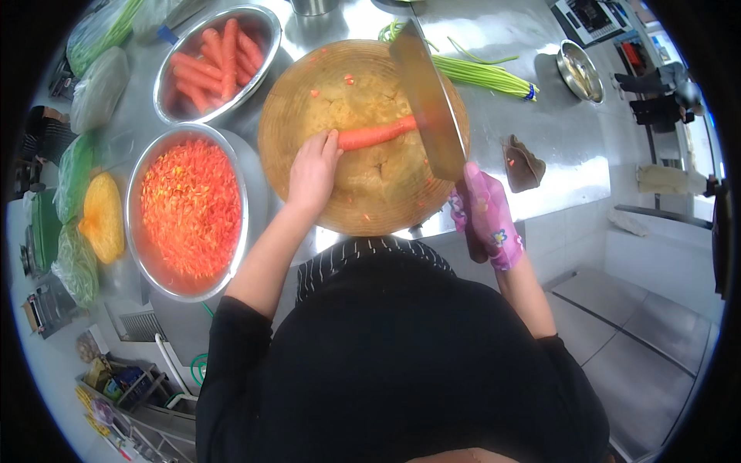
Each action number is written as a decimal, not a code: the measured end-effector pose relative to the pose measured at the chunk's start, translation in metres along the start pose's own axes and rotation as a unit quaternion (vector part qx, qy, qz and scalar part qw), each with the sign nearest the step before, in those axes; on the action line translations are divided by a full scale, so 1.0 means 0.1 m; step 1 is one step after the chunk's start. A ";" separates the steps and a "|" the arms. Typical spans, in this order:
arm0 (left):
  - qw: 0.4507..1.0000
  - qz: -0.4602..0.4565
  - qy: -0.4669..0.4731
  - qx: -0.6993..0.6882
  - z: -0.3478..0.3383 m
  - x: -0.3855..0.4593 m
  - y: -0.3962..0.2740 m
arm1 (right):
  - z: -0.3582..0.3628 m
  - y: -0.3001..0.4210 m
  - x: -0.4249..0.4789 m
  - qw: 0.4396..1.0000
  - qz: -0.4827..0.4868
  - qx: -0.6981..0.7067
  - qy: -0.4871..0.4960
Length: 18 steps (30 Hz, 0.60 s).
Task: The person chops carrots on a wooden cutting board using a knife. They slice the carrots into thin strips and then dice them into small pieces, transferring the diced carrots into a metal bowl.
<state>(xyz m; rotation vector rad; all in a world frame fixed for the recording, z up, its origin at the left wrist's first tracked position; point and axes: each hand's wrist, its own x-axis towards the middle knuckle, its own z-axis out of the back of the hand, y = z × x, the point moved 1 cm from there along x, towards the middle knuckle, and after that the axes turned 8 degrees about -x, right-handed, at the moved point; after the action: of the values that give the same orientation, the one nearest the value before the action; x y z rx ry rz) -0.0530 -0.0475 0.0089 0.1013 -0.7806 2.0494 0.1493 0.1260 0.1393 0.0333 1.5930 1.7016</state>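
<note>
On a round wooden chopping block [289, 116] lies a peeled carrot [376, 134], its near-left end held by the fingers of my left hand [315, 168]. My right hand [489, 217], in a pink flowered glove, grips the handle of a cleaver [431, 104]. The broad blade stands at the carrot's right end and hides that tip; whether it touches cannot be told. Small carrot bits are scattered on the block. Left of it are a metal bowl [244, 231] of chopped carrot [191, 208] and another bowl [277, 35] of whole peeled carrots [228, 58].
Behind the block's right side lies a banded bundle of green stems [486, 75]. A brown cloth [524, 165] and a small metal bowl [580, 72] are on the steel table [567, 139]. Bagged vegetables and a yellow squash [104, 217] sit far left. People stand at both edges.
</note>
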 end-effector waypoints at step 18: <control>0.993 -0.080 0.045 0.075 0.02 0.24 -0.02 | -0.49 0.02 0.63 0.988 -0.061 -0.090 0.110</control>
<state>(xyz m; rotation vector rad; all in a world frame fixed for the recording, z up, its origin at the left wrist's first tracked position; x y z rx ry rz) -0.0658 -0.0300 0.0205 0.1498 -0.5460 1.9444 0.0794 0.1197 0.1004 -0.3473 1.5561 1.7944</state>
